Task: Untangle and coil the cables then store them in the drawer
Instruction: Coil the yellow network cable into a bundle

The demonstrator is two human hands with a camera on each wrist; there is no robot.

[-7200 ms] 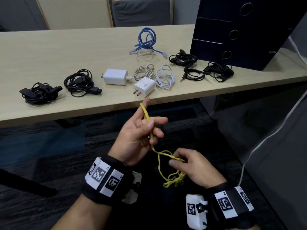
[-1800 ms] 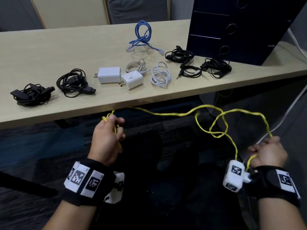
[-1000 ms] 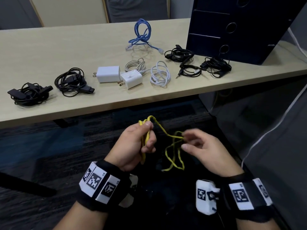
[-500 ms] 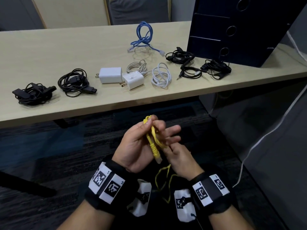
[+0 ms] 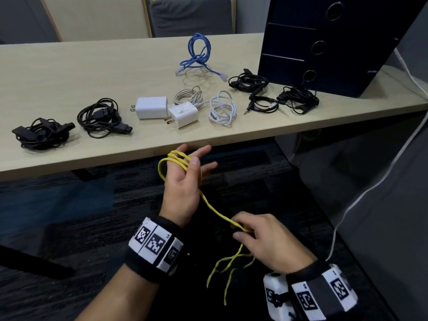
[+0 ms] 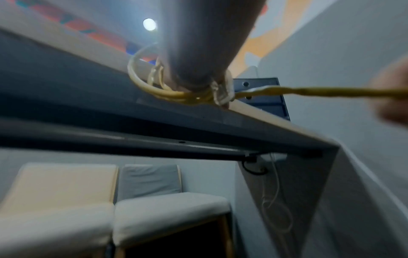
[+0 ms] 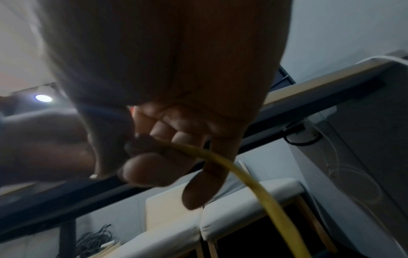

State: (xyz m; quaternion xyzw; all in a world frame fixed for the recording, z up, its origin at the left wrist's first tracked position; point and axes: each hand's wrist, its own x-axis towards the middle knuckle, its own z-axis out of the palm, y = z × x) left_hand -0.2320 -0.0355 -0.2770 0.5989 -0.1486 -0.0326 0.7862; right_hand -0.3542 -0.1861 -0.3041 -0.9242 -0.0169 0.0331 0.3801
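The left hand, fingers spread straight, carried several turns of the yellow cable below the counter edge. The right hand pinched the taut strand, its tail dangling. Coiling appeared underway; the next wrap would call for steady tension.

Left hand raised, fingers straight and spread; right hand lower, fingers curled in a pinch

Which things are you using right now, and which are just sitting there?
In use:
- yellow cable, looped round the left hand
- right hand, pinching the cable

Just lying on the table:
- blue cable
- white chargers
- white cable
- black cable bundles
- closed dark drawer unit
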